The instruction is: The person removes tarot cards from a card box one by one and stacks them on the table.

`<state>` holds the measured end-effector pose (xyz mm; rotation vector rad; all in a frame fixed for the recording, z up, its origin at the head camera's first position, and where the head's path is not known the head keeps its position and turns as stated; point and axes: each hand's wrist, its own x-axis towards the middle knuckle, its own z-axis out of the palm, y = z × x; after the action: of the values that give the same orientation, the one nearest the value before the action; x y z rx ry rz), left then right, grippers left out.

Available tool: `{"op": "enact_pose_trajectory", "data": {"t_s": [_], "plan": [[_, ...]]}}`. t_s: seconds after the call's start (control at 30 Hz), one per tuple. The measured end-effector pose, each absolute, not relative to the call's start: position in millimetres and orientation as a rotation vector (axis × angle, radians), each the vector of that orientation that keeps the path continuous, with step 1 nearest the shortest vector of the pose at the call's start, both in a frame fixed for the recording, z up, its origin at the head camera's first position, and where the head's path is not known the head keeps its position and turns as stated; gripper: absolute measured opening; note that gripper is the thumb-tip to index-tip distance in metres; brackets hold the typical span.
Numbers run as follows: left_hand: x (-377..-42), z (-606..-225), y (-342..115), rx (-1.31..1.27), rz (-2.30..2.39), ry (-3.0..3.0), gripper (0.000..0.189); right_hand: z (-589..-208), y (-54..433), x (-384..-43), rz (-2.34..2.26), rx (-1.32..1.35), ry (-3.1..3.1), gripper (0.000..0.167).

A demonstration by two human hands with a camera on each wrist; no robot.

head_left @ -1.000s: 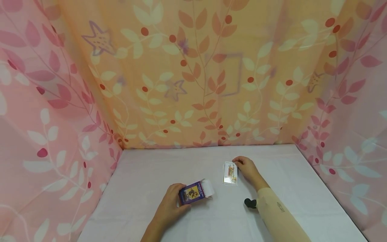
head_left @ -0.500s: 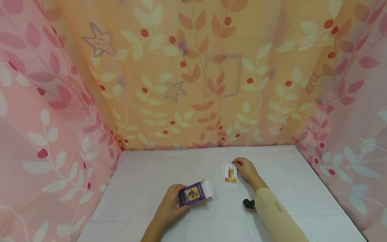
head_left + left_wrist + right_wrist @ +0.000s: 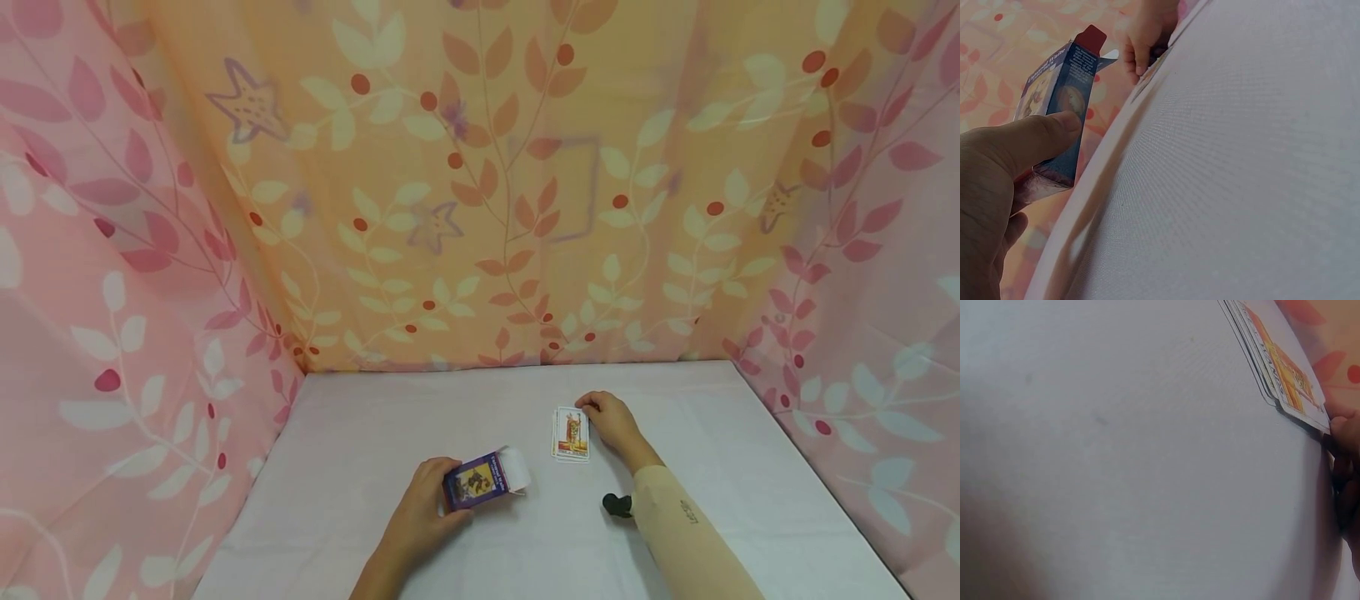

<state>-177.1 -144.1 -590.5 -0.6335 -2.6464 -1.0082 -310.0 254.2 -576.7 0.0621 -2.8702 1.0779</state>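
My left hand (image 3: 431,508) grips a purple-blue tarot card box (image 3: 476,481) with the thumb along its near side. The box's white end flap (image 3: 514,468) stands open toward the right. In the left wrist view that thumb presses the blue side of the box (image 3: 1072,94). Farther right lies a small, slightly uneven stack of tarot cards (image 3: 572,435), its top card picture side up. My right hand (image 3: 612,421) pinches the top card at its far right corner. In the right wrist view the thumb is on the card's edge (image 3: 1304,412), with the other fingers curled below.
A white cloth covers the table (image 3: 360,433). Patterned curtains (image 3: 480,208) enclose it at the back and both sides. A small black object (image 3: 618,505) shows beside the right sleeve (image 3: 686,525).
The top card has settled flatter and its picture shows more clearly. My right hand has shifted only slightly, staying at the stack. The left hand and box have stayed in place.
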Motion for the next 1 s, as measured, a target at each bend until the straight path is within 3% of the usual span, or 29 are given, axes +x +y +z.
{"op": "enact_pose_trajectory", "data": {"t_s": [1.0], "plan": [[-177.5,-590.1,-144.9,-0.652,-1.002,-2.642,0.08,-584.1,258.4,-312.1,1.138,0.028,-2.802,0.016]]}}
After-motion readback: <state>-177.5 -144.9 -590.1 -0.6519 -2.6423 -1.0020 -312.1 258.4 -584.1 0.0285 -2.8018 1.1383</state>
